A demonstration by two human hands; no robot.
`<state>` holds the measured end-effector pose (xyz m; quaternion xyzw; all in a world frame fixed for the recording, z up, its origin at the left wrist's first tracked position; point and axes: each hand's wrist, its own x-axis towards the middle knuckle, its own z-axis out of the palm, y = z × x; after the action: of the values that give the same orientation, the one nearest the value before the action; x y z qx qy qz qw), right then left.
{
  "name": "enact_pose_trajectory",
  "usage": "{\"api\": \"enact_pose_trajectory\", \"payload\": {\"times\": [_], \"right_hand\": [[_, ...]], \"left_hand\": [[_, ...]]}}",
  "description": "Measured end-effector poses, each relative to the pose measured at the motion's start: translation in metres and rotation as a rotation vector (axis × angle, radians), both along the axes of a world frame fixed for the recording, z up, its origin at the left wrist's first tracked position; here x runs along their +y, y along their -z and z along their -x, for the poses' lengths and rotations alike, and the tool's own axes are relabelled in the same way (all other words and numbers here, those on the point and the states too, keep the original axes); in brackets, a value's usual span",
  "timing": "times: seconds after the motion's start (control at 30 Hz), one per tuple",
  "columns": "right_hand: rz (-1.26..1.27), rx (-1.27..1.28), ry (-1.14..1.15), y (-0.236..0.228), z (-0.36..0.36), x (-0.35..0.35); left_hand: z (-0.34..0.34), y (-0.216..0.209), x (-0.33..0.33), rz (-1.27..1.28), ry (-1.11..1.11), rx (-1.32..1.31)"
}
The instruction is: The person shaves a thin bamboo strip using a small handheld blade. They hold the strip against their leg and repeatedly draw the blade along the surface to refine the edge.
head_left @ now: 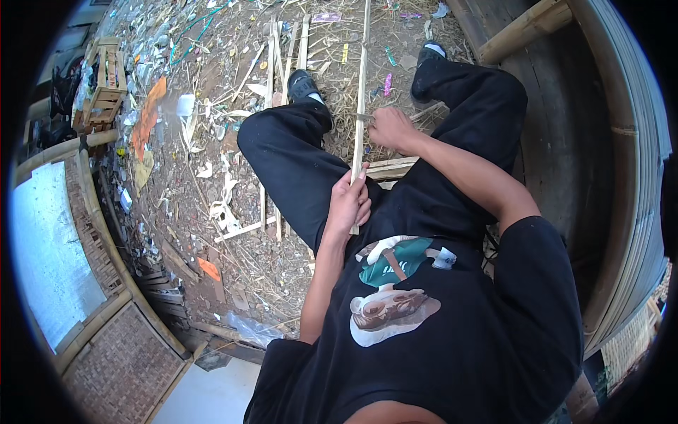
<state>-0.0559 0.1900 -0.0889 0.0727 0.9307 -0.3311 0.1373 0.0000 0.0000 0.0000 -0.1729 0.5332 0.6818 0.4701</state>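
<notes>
Both hands are closed on the work: the left hand (348, 201) wraps its fingers around the lower part of one long, pale wooden strip (362, 85), thumb laid along it, while the right hand (393, 131) is curled into a fist behind a small blade (365, 116). The blade lies across the strip and seems to touch it; its handle is hidden in the fist. The strip runs out between the person's knees, its near end just below the left hand and its far end beyond the upper edge of view.

Judging by this pose, the step in hand is shaving or trimming the strip. The next move probably calls for a firm left grip and a controlled blade stroke along the wood, with the edge kept clear of the left fingers and the legs.

Counted, there is one held strip, one blade, two dark shoes, the left one (304, 86) and the right one (427, 63), and one slatted wooden crate (108, 78) off to the left. Two orange scraps stand out, a large one (148, 113) and a smaller one (209, 268). At least three loose slats (304, 42) lie near the left shoe; the wood shavings and litter are too jumbled to count.
</notes>
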Motion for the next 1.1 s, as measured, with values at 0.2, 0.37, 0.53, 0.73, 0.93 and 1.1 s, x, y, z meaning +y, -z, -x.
{"api": "enact_pose_trajectory", "payload": {"times": [0.2, 0.37, 0.53, 0.73, 0.93, 1.1], "right_hand": [[-0.022, -0.191, 0.046, 0.011, 0.006, 0.0], [-0.13, -0.027, -0.046, 0.012, 0.004, -0.007], [-0.173, -0.037, -0.006, 0.018, 0.009, -0.009], [-0.143, -0.029, 0.073, 0.022, 0.01, -0.014], [-0.207, -0.009, 0.048, 0.026, 0.019, -0.013], [-0.251, -0.001, 0.063, 0.043, 0.03, 0.007]], "left_hand": [[-0.001, -0.002, 0.004, -0.011, -0.011, -0.012], [0.0, -0.001, 0.004, 0.018, -0.012, -0.012], [-0.001, 0.001, 0.006, 0.054, 0.01, 0.007], [0.0, 0.002, 0.006, 0.087, 0.014, 0.008], [0.002, 0.001, 0.002, 0.066, 0.008, 0.008], [0.0, -0.001, 0.001, 0.028, -0.009, 0.008]]}}
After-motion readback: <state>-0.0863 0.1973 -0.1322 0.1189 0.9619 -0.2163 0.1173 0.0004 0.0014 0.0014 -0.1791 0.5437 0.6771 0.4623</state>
